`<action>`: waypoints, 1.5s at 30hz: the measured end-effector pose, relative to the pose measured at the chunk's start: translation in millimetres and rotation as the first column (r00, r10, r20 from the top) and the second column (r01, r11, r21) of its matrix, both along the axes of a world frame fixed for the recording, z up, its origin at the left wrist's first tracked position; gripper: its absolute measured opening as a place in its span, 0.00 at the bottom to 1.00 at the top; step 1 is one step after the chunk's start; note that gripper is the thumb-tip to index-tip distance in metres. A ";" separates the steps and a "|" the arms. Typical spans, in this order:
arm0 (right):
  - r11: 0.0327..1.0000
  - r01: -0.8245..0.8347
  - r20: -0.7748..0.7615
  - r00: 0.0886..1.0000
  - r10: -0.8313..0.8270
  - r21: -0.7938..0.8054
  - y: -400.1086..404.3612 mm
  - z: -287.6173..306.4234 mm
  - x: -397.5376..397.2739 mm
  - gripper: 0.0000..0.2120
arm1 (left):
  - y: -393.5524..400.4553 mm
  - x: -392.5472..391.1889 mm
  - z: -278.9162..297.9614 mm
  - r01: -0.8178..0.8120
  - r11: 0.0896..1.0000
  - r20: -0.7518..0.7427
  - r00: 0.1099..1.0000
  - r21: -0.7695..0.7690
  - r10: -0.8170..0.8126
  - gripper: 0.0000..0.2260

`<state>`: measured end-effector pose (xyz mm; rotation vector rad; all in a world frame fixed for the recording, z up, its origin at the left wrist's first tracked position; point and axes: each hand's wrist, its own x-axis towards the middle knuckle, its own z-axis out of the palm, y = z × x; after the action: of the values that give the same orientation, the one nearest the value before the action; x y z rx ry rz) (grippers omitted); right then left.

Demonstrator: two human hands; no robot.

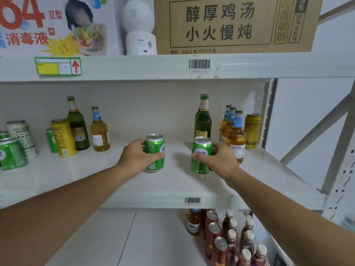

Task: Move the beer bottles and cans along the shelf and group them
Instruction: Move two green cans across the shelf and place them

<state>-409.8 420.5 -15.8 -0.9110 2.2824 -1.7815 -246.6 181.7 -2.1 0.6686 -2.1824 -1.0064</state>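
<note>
A shop stockroom — white metal shelving (134,189) with barcode labels (199,64), a price tag (58,65), stacked cardboard carton (238,24), drinks.

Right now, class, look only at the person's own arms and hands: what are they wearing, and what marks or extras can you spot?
Both forearms are bare: no sleeves show. The left hand and right hand wear no gloves, and no watch, bracelet or ring is visible. The fingers are uncovered.

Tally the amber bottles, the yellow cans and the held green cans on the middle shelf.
Amber bottles: 4
Yellow cans: 2
Held green cans: 2
Total: 8
</note>
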 end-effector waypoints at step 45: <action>0.950 0.178 -0.305 0.948 -0.095 0.257 -149.4 -6.9 -58.5 0.24 | -106.4 -125.2 -23.4 0.249 0.968 0.004 0.968 0.045 -0.249 0.22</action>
<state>-468.3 271.1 -22.7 -1.0364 2.7550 -1.3874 -371.8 75.3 -25.5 0.4251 -2.2983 -1.1838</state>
